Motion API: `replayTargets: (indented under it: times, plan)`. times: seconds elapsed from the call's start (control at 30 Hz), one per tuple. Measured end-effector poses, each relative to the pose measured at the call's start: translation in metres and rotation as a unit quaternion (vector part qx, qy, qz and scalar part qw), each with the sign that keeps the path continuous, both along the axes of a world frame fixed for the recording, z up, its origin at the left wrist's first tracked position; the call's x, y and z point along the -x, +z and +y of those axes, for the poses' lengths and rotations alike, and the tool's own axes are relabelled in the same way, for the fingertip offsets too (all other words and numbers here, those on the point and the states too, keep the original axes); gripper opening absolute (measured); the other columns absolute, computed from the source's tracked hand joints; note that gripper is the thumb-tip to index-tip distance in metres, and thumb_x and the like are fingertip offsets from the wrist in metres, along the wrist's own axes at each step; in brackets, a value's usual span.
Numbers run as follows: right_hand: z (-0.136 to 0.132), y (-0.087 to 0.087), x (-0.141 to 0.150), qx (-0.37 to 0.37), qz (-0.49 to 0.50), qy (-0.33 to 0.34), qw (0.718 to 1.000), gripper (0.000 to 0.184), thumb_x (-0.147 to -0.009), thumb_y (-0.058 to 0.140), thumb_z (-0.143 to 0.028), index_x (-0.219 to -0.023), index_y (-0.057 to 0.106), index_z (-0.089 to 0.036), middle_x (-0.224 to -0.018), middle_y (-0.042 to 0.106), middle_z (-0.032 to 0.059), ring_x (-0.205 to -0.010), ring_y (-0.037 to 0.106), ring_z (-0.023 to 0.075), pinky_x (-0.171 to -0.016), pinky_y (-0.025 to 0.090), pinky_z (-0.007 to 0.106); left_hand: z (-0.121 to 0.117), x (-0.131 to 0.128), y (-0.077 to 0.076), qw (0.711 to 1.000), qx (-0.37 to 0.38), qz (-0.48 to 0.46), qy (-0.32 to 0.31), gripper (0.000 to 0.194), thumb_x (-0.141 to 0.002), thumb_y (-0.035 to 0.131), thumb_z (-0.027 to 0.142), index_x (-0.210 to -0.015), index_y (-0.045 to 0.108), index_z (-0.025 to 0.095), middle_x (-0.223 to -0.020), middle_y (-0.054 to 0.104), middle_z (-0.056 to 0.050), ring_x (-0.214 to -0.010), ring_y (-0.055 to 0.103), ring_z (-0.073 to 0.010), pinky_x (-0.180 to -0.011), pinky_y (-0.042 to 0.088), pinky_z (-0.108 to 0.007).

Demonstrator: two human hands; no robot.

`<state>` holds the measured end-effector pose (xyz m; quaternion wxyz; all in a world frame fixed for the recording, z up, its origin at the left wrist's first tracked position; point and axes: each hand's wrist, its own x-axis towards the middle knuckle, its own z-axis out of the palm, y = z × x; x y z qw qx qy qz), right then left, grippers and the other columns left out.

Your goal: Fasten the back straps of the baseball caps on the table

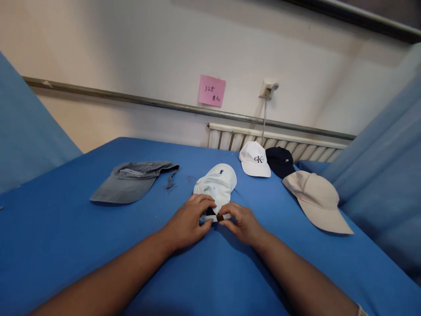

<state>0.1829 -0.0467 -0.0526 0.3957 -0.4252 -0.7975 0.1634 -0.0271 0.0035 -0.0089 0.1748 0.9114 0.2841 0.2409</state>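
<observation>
A pale, nearly white baseball cap with a small dark emblem lies in the middle of the blue-covered table. Its back strap, with a brown buckle piece, faces me. My left hand grips the cap's rear edge left of the strap opening, thumb and fingers closed on it. My right hand pinches the strap close to the buckle from the right. Fingers hide part of the strap's ends. To the left rests a grey cap, its loose strap end hanging toward the right.
At the back right sit a white cap with dark letters and a navy cap. A beige cap lies near the table's right side. Behind are a radiator, a metal rail, a pink note and blue curtains.
</observation>
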Motion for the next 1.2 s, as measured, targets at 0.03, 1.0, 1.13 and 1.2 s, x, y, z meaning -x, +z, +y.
replayTargets:
  times: [0.03,1.0,1.13,1.2]
  plan:
    - [0.000,-0.001,0.000,0.003,0.000,0.000,1.000,0.012,-0.089,0.060,-0.018,-0.100,0.060,-0.023,-0.097,0.068,0.0036,-0.091,0.065,0.0177,-0.083,0.051,0.032,0.000,0.000,-0.001,1.000,0.005,0.006,-0.006,0.036,-0.077,0.062,0.017,-0.112,0.062,0.022,-0.123,0.060,-0.007,-0.117,0.051,-0.0248,-0.104,0.040,-0.041]
    - [0.022,-0.023,0.009,0.219,0.367,-0.176,0.887,0.023,-0.073,0.067,-0.036,-0.087,0.063,-0.018,-0.072,0.064,-0.0011,-0.059,0.057,0.0125,-0.054,0.045,0.024,0.007,-0.010,-0.022,0.999,-0.007,-0.010,0.036,0.008,-0.084,0.061,0.025,-0.091,0.060,0.021,-0.113,0.064,-0.008,-0.113,0.056,-0.0256,-0.098,0.044,-0.044]
    - [0.025,-0.011,0.037,0.236,0.412,-0.187,0.860,0.033,-0.069,0.069,-0.047,-0.080,0.061,-0.017,-0.064,0.061,-0.0016,-0.052,0.053,0.0120,-0.047,0.042,0.024,0.010,-0.017,-0.019,0.998,-0.002,-0.032,0.060,0.009,-0.085,0.060,0.028,-0.091,0.062,0.021,-0.111,0.066,-0.008,-0.110,0.058,-0.0249,-0.097,0.045,-0.043]
    - [0.029,-0.010,0.047,0.253,0.430,-0.194,0.845,0.035,-0.067,0.069,-0.051,-0.072,0.057,-0.018,-0.056,0.058,-0.0030,-0.046,0.049,0.0110,-0.044,0.039,0.023,0.008,-0.017,-0.019,0.997,0.002,-0.041,0.071,0.009,-0.084,0.060,0.027,-0.091,0.062,0.022,-0.110,0.067,-0.007,-0.109,0.058,-0.0247,-0.096,0.045,-0.042]
